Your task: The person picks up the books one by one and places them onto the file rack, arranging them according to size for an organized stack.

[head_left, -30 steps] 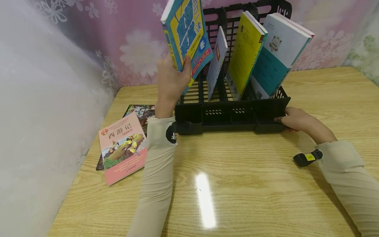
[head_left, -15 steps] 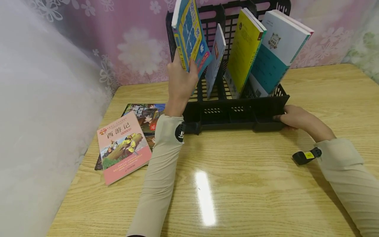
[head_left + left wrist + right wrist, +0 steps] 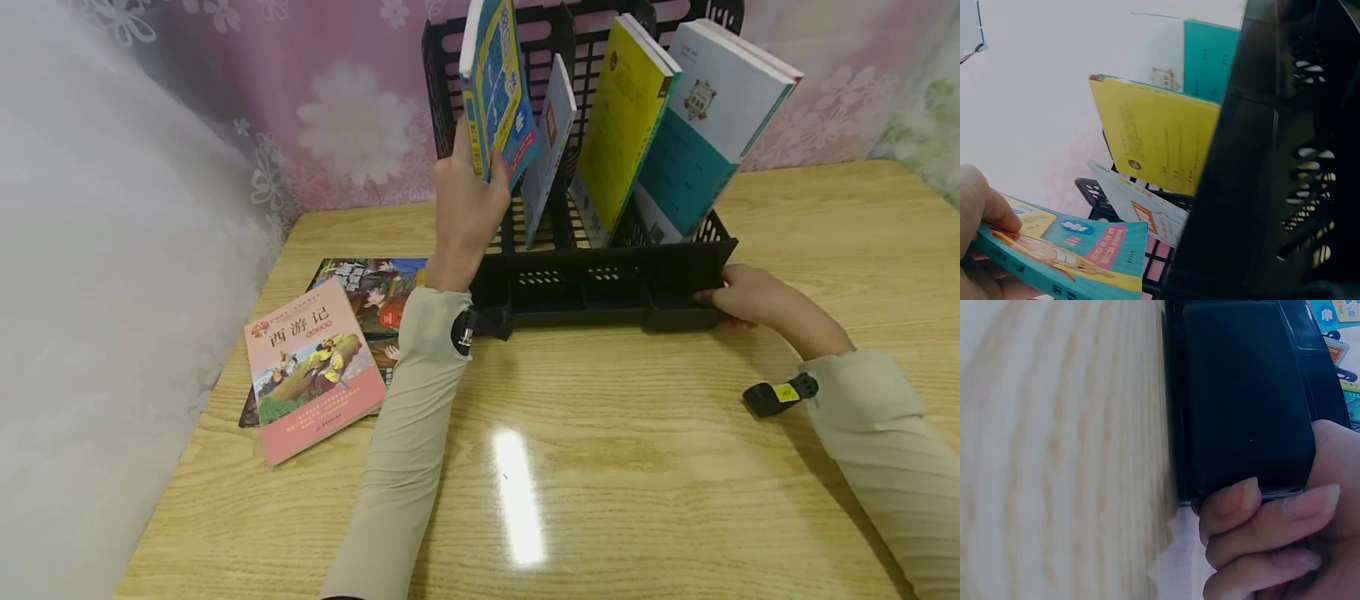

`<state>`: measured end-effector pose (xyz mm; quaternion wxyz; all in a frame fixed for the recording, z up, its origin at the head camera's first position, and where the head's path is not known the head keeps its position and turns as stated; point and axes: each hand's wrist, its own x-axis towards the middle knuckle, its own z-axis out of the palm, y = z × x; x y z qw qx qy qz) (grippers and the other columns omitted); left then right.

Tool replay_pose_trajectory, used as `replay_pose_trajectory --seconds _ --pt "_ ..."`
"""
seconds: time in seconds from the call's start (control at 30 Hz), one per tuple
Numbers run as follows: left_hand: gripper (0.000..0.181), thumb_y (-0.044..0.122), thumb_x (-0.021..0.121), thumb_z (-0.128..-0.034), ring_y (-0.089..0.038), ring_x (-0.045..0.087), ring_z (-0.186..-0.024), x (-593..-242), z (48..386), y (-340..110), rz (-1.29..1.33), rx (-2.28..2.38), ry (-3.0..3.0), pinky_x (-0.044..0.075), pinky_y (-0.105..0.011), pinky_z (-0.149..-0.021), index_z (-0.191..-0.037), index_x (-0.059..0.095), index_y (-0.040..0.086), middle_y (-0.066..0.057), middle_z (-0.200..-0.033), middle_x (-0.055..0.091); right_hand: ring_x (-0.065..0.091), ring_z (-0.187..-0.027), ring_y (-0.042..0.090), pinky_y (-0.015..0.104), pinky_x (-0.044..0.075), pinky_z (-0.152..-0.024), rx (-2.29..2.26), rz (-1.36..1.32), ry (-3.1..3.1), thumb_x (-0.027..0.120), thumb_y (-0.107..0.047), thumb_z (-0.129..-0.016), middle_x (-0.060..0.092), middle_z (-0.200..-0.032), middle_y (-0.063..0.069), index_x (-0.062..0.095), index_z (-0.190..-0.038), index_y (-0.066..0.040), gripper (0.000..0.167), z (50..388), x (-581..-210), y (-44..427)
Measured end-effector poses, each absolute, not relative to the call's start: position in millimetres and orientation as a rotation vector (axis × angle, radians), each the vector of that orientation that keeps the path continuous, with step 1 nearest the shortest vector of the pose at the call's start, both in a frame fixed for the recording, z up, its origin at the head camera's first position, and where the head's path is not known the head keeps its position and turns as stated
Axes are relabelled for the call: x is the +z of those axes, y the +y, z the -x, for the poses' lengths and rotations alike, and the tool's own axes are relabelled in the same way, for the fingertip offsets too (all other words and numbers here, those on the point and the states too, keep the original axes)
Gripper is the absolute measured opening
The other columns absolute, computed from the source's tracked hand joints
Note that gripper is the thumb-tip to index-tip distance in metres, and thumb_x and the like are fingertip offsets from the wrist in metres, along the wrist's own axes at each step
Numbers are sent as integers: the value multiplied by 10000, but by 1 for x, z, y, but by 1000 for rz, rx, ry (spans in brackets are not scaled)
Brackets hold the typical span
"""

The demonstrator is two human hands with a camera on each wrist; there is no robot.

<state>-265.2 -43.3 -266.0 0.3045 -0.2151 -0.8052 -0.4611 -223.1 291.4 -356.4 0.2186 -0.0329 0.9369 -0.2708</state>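
My left hand [image 3: 468, 204] grips a blue and yellow book [image 3: 497, 92] by its lower spine edge, tilted above the left end of a black desktop book rack [image 3: 577, 315]. In the left wrist view, the thumb lies over the cover of this book [image 3: 1079, 250]. Just right of it leans a thin pale book [image 3: 551, 142] in the rack. Further right stand a yellow book [image 3: 618, 133] and white-and-teal books [image 3: 701, 133], also leaning. My right hand [image 3: 776, 308] holds the rack's front right corner, its fingers curled at the end of the tray [image 3: 1247, 400] in the right wrist view.
On the wooden table [image 3: 637, 467] at left, a pink book [image 3: 315, 375] overlaps a dark comic-style book [image 3: 375, 300]. A floral curtain [image 3: 360, 108] hangs behind the rack, and a white surface [image 3: 112, 292] borders the left side.
My left hand has carried the blue and yellow book rightward, over the rack's left section and closer to the thin pale book. The right hand keeps its hold on the rack's corner.
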Motion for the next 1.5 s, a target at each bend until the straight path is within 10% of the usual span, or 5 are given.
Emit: replay_pose_trajectory --seconds 0.47,0.67,0.83,1.07,1.5 --pt "527 53 491 -975 -263 715 -771 -273 268 -39 561 -1237 -2296 531 -249 -609 -1465 312 -13 -229 -1090 677 445 -454 159 325 386 -489 -754 104 2596 466 -222 -968 450 -583 57 372 -1061 191 434 223 -358 292" --pt "497 31 531 -963 -239 646 -1087 -278 270 -33 599 -1458 -2012 536 -260 -814 -1430 367 -15 -195 -1291 591 449 -454 161 327 390 -492 -746 122 2599 471 -224 -965 447 -576 54 390 -1021 173 409 224 -357 293" --pt "521 72 505 -981 -225 683 -999 -287 272 -24 458 -1652 -1999 557 -300 -642 -1468 324 39 -168 -1300 591 451 -465 167 332 391 -501 -746 115 2593 466 -225 -967 452 -583 58 388 -1008 164 399 223 -356 293" --pt "493 48 481 -989 -232 577 -1195 -305 282 -16 469 -1520 -2157 500 -266 -887 -1456 325 22 -191 -1381 516 445 -468 170 334 389 -504 -757 107 2590 459 -222 -972 443 -589 58 387 -1007 151 381 221 -357 292" --pt "472 67 505 -989 -224 528 -1239 -309 287 -13 468 -1409 -2448 466 -299 -955 -1436 363 13 -158 -1373 506 455 -467 172 337 392 -506 -758 110 2595 469 -225 -972 446 -584 54 399 -1034 161 397 223 -356 292"
